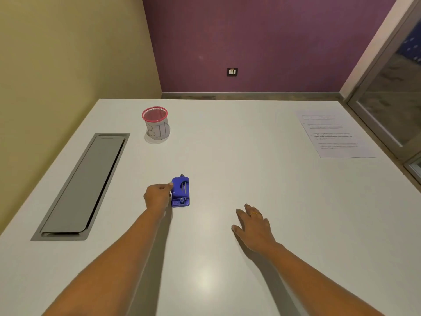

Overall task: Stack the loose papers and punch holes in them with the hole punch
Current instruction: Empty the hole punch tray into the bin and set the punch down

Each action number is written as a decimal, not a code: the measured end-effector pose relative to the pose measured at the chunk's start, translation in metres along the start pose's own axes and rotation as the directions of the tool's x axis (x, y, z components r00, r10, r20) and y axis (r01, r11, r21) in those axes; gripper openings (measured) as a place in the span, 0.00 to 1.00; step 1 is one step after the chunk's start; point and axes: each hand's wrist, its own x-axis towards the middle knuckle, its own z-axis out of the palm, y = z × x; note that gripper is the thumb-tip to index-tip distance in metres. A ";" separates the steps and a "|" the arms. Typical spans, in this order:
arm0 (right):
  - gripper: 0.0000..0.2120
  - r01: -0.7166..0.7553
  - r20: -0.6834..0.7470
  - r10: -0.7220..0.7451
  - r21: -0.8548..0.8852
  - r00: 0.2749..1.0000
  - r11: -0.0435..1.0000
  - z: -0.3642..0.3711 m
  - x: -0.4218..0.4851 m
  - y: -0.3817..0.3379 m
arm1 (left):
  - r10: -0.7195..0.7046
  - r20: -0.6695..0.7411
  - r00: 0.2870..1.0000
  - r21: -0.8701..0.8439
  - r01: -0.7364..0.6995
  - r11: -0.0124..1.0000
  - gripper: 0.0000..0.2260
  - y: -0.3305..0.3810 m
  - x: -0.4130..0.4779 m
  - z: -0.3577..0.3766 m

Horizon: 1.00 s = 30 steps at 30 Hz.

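A blue hole punch (180, 192) lies on the white table (227, 144) near the middle. My left hand (157, 195) is against its left side with the fingers curled, and the thumb tip touches the punch's upper left edge. Well to the right of the punch, my right hand (253, 226) rests flat on the table with its fingers spread, holding nothing. The printed papers (335, 135) lie flat at the far right of the table, far from both hands. How many sheets there are is not visible.
A red-rimmed mesh cup labelled BIN (156, 123) stands at the back left. A long grey cable hatch (83, 185) is set into the table on the left. A glass door (391, 96) lies beyond the table's right edge.
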 end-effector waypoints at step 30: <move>0.17 0.026 -0.095 -0.013 0.138 0.995 0.990 -0.012 0.006 -0.002 | -0.259 0.309 0.915 -0.449 0.380 0.809 0.12 0.002 -0.013 0.009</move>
